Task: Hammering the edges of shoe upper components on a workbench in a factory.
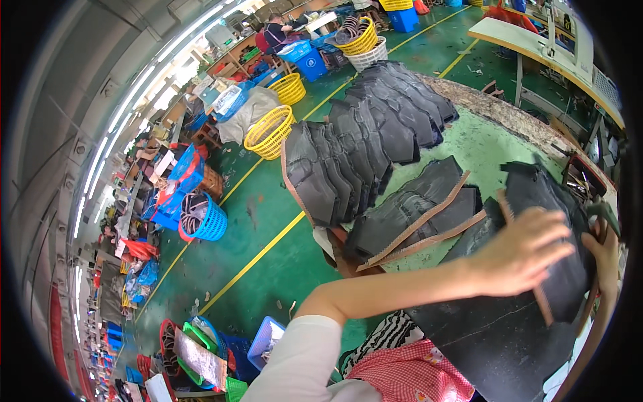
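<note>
Have left grip (522, 258) over a black piece (570, 288), fingers slightly spread; too blurred to tell if clamped or loose, or if touching. Have right grip (606, 253) just right of left one, curled at the piece's right edge, next to a dark green object (605, 218); can't tell if clenched or released. See brown strip (543, 305) running under left grip, both ends showing. Find dark sheet (495, 338) below left grip, near red checked cloth (405, 374). Spot brown-edged pieces (415, 204) up-left of left grip on green table (482, 141), overlapping rows of black pieces (341, 151) beyond. Note yellow basket (271, 132) on floor (268, 201), well left of both grips.
</note>
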Action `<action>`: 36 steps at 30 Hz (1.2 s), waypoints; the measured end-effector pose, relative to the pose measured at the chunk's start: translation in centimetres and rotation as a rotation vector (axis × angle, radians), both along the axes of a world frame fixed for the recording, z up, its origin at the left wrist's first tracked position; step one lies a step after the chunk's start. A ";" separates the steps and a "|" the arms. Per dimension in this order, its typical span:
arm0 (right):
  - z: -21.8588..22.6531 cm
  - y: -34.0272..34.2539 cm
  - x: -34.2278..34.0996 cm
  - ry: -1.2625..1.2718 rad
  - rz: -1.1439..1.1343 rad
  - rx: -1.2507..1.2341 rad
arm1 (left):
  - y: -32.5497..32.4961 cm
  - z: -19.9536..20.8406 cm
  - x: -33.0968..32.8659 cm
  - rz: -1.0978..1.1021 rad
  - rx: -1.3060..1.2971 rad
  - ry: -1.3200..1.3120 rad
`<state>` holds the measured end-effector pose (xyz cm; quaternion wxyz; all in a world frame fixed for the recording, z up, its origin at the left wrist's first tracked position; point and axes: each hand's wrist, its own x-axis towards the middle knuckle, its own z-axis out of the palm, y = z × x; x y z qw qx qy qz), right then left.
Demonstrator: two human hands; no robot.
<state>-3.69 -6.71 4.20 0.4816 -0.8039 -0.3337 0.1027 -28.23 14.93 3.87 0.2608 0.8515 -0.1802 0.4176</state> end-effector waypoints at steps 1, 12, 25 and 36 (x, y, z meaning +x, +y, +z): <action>1.2 -0.4 -2.2 0.116 0.018 0.034 | -2.3 -0.1 1.1 -0.022 -0.012 0.000; -3.2 -2.9 -9.6 0.602 0.146 0.026 | -7.4 -9.2 -1.7 0.120 0.305 0.222; -3.8 -3.0 -10.7 0.567 0.142 0.200 | -7.2 -5.2 -0.2 -0.071 0.190 0.235; -5.0 -5.9 -11.4 0.768 0.018 0.365 | -10.0 -5.5 -2.7 0.071 0.055 0.347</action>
